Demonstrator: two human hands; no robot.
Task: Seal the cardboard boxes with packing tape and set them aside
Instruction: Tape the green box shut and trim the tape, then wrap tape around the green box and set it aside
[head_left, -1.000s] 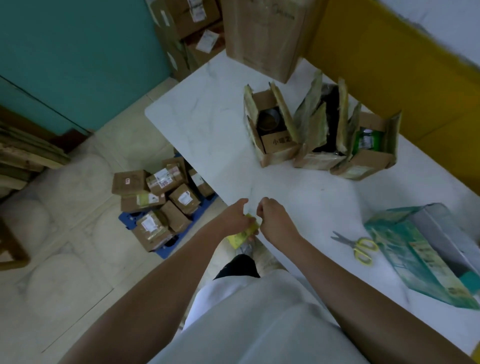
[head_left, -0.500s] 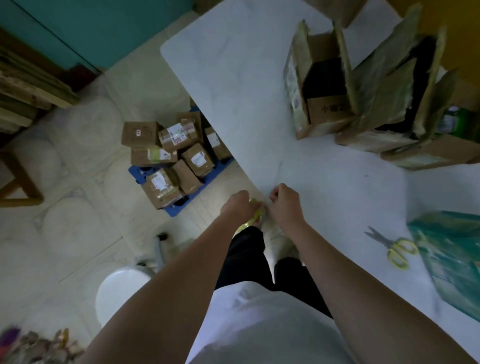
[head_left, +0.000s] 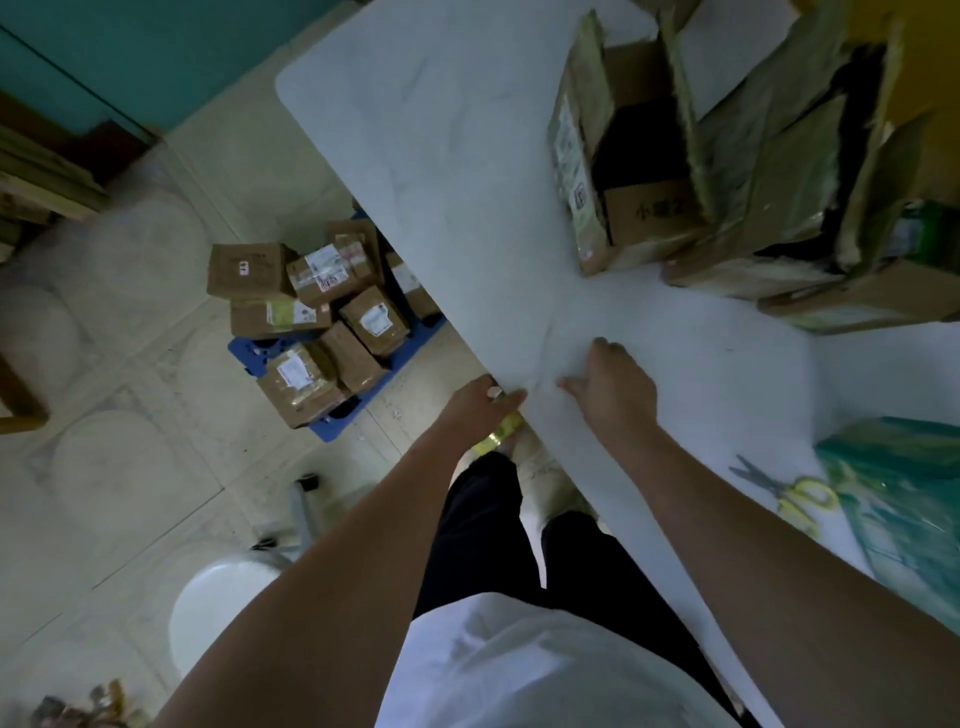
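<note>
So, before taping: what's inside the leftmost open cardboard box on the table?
In the open brown cardboard box, a brown printed panel shows near; beyond it is dark, contents hidden.

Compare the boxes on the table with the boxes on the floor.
The boxes on the table stand open, flaps up; the boxes on the floor are closed. The table ones sit side by side; the floor ones lie heaped on a blue pallet. Both are brown cardboard.

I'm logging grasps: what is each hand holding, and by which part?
The left hand grips a yellow item by its upper end; what it is cannot be told. The right hand lies flat on the table, holding nothing.
</note>
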